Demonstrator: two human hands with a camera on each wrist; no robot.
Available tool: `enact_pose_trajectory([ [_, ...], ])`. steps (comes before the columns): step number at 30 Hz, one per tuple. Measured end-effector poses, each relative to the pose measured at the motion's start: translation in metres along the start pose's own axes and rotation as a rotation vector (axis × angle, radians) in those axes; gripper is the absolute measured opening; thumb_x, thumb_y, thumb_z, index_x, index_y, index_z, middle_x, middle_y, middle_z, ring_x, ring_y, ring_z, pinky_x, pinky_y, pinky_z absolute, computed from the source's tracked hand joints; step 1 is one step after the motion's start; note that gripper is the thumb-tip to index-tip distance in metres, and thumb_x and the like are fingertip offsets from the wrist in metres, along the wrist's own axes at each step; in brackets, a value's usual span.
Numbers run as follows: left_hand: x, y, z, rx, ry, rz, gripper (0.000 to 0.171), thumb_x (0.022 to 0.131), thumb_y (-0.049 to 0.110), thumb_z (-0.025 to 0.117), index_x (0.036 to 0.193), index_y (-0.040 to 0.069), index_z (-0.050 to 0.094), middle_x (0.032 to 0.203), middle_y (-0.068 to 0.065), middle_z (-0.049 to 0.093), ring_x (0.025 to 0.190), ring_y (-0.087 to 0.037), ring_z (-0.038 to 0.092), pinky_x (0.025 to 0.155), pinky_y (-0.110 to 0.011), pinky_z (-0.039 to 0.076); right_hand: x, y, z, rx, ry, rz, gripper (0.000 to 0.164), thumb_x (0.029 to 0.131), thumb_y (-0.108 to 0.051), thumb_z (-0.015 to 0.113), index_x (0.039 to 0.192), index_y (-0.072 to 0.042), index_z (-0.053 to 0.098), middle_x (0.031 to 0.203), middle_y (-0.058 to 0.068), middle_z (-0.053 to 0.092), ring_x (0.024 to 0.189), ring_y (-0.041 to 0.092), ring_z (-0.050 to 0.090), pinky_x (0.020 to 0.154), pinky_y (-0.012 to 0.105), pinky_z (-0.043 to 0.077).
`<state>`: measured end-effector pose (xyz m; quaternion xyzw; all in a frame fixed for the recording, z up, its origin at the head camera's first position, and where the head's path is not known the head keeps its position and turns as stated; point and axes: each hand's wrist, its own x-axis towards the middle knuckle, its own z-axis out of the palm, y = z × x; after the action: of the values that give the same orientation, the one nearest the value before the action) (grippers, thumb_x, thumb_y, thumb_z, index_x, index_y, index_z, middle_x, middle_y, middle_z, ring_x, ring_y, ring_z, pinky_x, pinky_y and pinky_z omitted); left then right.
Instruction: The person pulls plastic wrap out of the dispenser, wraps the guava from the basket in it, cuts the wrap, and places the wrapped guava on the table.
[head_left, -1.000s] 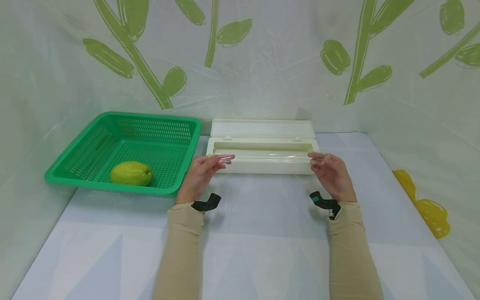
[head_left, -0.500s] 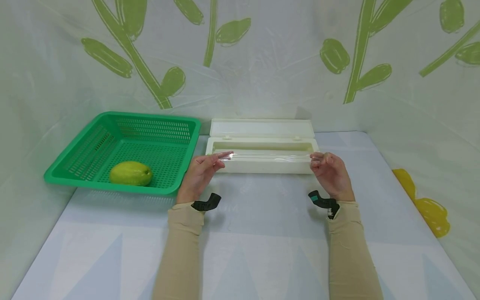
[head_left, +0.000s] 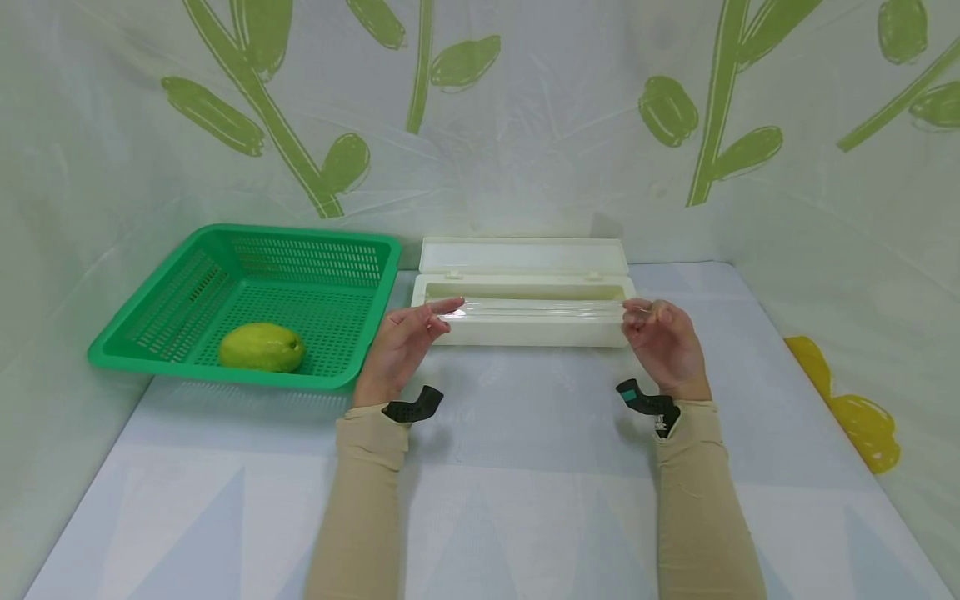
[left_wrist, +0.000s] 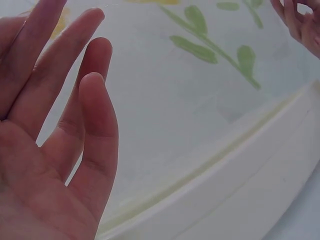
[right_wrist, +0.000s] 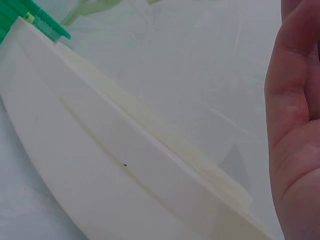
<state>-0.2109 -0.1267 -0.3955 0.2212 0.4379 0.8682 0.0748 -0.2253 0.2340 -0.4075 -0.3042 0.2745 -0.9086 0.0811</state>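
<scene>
A white plastic wrap dispenser box [head_left: 525, 335] stands at the back of the table with its lid [head_left: 525, 255] raised. A clear strip of plastic wrap [head_left: 543, 310] stretches from hand to hand across the box's front. My left hand [head_left: 397, 350] pinches one end of it, thumb and index finger together in the left wrist view. At the other end, my right hand [head_left: 670, 350] pinches the wrap with curled fingers. The right wrist view shows only part of that hand [right_wrist: 295, 120], and its fingertips are out of frame there.
A green basket [head_left: 138, 354] stands to the left, close to my left hand, holding a yellow-green fruit [head_left: 262, 347]. Behind the box rises a pale wall covering [head_left: 540, 125] with printed leaves. The table [head_left: 525, 467] has a pale patterned cover.
Both hands have risen slightly with the wrap, which now overlaps the box's opening more in the head view. The basket, fruit and box stay put.
</scene>
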Motion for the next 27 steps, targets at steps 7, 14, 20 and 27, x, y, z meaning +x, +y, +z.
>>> enact_pose_trajectory([
  [7,0.0,0.002,0.003,-0.028,-0.021,0.033,0.024,0.09,0.009,0.052,0.074,0.003,0.07,0.09,-0.011,0.066,0.113,-0.03,0.047,0.082,-0.03,0.039,0.001,-0.003,0.007,-0.025,0.025,-0.023,0.026,0.092,-0.002,0.042,0.078,0.008,0.061,0.1,0.021,0.062,0.087,0.027,0.058,0.078,0.031,0.04],
  [14,0.0,0.004,0.007,-0.037,-0.026,0.048,0.021,0.088,0.013,0.056,0.075,0.003,0.07,0.085,-0.009,0.067,0.113,-0.03,0.047,0.082,-0.032,0.039,0.003,-0.005,0.014,-0.009,-0.017,-0.035,0.026,0.091,-0.002,0.04,0.079,0.009,0.061,0.102,0.022,0.061,0.086,0.028,0.058,0.08,0.033,0.04],
  [20,0.0,0.005,0.008,-0.05,-0.045,0.063,0.021,0.087,0.015,0.057,0.076,0.004,0.071,0.082,-0.008,0.067,0.113,-0.03,0.047,0.082,-0.033,0.039,0.004,-0.005,0.018,0.029,-0.017,-0.034,0.027,0.091,-0.003,0.041,0.078,0.008,0.061,0.1,0.021,0.062,0.084,0.027,0.056,0.077,0.033,0.04],
  [27,0.002,0.005,0.012,-0.07,-0.049,0.053,0.023,0.088,0.016,0.056,0.075,0.004,0.071,0.095,-0.009,0.066,0.112,-0.03,0.046,0.082,-0.035,0.037,0.007,-0.003,0.019,0.084,-0.056,-0.033,0.026,0.091,-0.005,0.042,0.08,0.009,0.06,0.102,0.022,0.062,0.083,0.026,0.057,0.075,0.033,0.039],
])
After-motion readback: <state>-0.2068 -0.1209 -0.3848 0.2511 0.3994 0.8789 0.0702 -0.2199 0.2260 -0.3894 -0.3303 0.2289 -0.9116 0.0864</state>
